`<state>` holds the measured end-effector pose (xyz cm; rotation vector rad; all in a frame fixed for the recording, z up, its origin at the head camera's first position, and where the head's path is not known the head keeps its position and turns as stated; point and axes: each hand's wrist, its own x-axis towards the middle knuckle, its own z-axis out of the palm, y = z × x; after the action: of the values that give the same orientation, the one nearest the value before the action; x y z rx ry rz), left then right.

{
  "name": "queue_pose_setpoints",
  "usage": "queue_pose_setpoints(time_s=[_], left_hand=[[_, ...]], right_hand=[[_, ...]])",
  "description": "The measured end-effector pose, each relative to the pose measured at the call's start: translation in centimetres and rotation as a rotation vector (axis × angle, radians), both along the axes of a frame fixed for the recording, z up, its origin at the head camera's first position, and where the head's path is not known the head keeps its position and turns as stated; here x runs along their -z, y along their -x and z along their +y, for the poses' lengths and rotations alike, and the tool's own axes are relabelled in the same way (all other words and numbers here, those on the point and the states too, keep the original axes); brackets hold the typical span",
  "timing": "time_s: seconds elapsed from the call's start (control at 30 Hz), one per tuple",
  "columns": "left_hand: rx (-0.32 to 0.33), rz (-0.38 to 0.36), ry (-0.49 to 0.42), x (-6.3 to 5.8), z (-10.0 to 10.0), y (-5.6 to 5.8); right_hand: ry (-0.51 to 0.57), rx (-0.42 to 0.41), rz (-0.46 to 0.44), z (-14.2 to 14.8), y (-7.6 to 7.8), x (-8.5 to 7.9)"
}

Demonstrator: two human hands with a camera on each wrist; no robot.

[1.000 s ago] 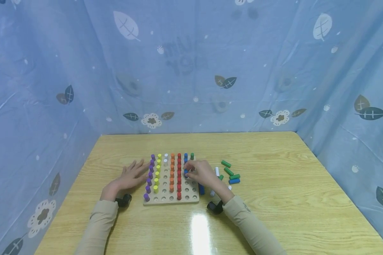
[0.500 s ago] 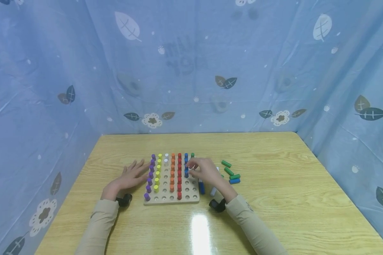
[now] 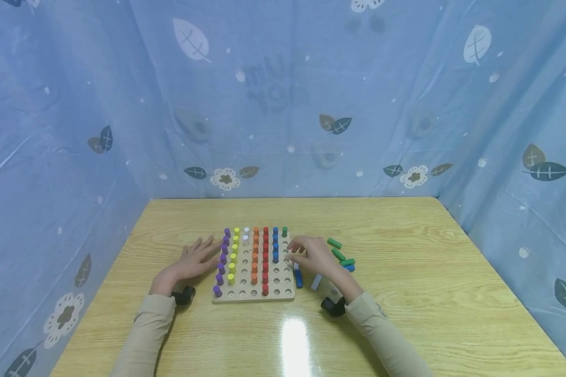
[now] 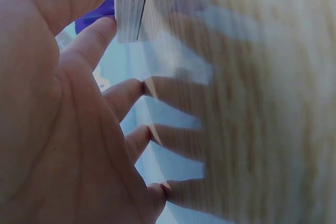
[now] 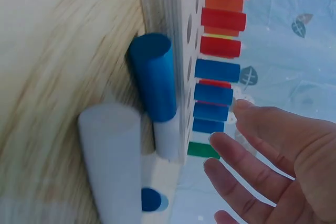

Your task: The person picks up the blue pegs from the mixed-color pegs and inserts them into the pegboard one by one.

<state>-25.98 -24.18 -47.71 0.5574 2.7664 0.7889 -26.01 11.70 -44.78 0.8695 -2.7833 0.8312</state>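
Observation:
A wooden pegboard (image 3: 259, 297) bears columns of coloured pegs: purple, yellow, white, orange, red, blue and green. My left hand (image 3: 191, 263) lies with fingers spread at the board's left edge. In the left wrist view, its thumb and index finger touch the board's side (image 4: 131, 9) below a purple peg (image 4: 97, 17). My right hand (image 3: 315, 256) hovers at the right edge with loosely bent fingers and nothing between them. Near it, the closest blue peg (image 3: 275, 257) stands upright in its hole. Beyond that column, one green peg (image 3: 285, 231) stands at the far right corner.
Loose pegs lie right of the board: a blue peg (image 3: 298, 279) against its side, a white peg (image 3: 316, 283), several green ones including a green peg (image 3: 334, 243), and another blue peg (image 3: 350, 268). A patterned curtain (image 3: 283, 131) surrounds the wooden table (image 3: 405, 272).
My right hand has let go of the nearest blue peg, which stays standing in the board, and has drawn back to the right. My left hand has kept its place.

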Motion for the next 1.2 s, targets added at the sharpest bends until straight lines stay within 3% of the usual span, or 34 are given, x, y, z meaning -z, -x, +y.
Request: queue_pose_setpoints(time_s=[0.6, 0.87, 1.2], left_hand=[[0.013, -0.005, 0.0, -0.2, -0.4, 0.4], [0.015, 0.009, 0.008, 0.0, -0.4, 0.3], [0.013, 0.011, 0.0, 0.1, -0.4, 0.2]], right_hand=[[-0.025, 0.055, -0.024, 3.1, -0.1, -0.9], [-0.025, 0.048, -0.012, 4.2, -0.3, -0.5], [-0.013, 0.099, -0.015, 5.7, -0.7, -0.4]])
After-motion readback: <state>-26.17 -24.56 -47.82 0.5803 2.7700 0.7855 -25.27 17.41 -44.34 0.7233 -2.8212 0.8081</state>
